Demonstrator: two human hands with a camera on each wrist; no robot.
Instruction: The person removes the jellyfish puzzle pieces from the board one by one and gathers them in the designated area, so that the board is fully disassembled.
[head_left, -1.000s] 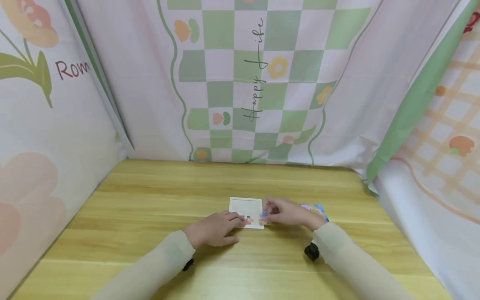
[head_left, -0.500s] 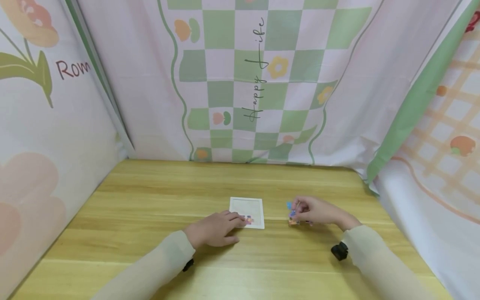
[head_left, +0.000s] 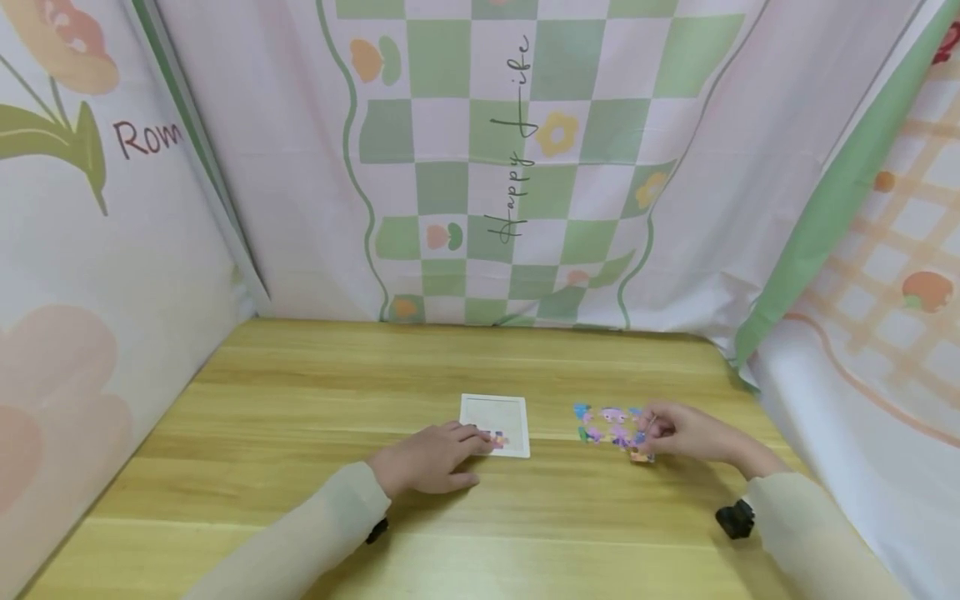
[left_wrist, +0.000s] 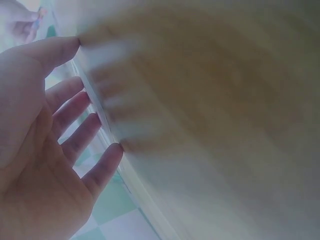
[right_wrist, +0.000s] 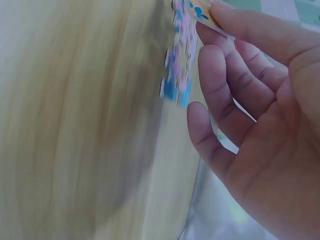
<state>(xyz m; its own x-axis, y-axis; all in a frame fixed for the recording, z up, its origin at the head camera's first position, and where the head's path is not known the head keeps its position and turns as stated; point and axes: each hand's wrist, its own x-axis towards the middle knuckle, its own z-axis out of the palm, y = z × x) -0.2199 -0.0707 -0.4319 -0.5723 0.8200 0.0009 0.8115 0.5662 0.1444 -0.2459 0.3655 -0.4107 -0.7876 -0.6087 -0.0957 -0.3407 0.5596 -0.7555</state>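
Puzzle pieces (head_left: 609, 427), loose on bench (head_left: 300, 400): right hand (head_left: 678, 433) pinches one for lifting. Left hand (head_left: 427, 458), grip relaxed, fingers steadying white tray (head_left: 495, 412).

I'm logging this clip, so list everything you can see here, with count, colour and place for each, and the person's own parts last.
White square puzzle tray: one, white, middle of the table; a few colourful pieces sit in its near edge.
Loose colourful jigsaw pieces: a small cluster, count unclear, pink, blue and purple, right of the tray.
Light wooden table: one, yellowish wood grain.
Printed fabric backdrop: green and white checks with flowers, behind and at both sides.
Left hand: fingers straight, resting on the tray's near left corner.
Right hand: pinching a piece at the cluster's right edge.
Beige sleeves: two, black wrist devices.
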